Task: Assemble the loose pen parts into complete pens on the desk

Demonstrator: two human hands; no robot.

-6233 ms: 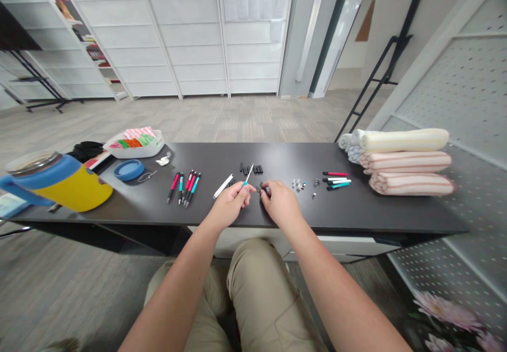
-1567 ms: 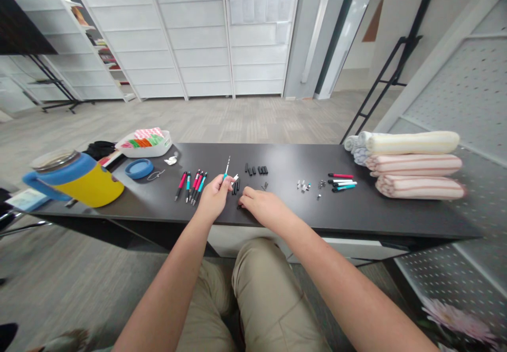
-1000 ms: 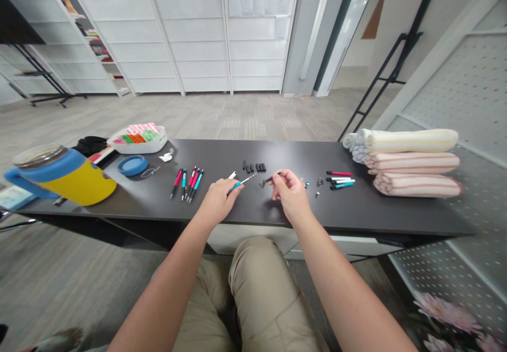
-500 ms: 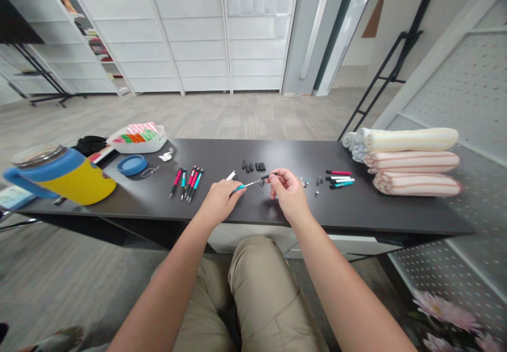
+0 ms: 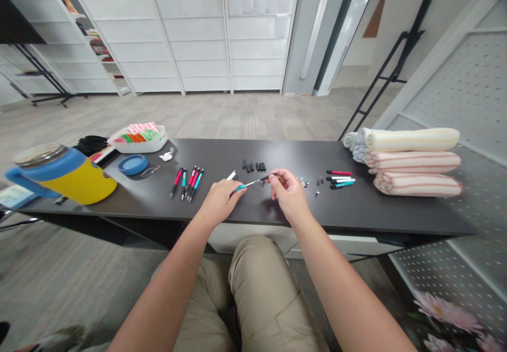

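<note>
My left hand [image 5: 218,200] is closed around a blue pen barrel [image 5: 240,187], with a thin pale refill [image 5: 251,183] sticking out of it to the right. At the refill's other end, my right hand [image 5: 289,191] pinches a black pen grip [image 5: 268,177] between thumb and fingers. Grip and barrel are apart, and the refill spans the gap. Beyond my left fingers lie white slender pieces [image 5: 231,175], partly hidden. Several black pen grips [image 5: 249,167] lie behind the hands. Small pen parts [image 5: 304,182] and metal bits [image 5: 320,181] are to the right of my right hand.
Several red and blue pens [image 5: 193,178] lie at the left, and pen barrels [image 5: 341,178] at the right. Farther left are a blue lid [image 5: 133,165], a yellow-blue jug [image 5: 75,177] and a white basket [image 5: 158,141]. Rolled towels [image 5: 414,161] stack on the dark table's [image 5: 396,209] right end.
</note>
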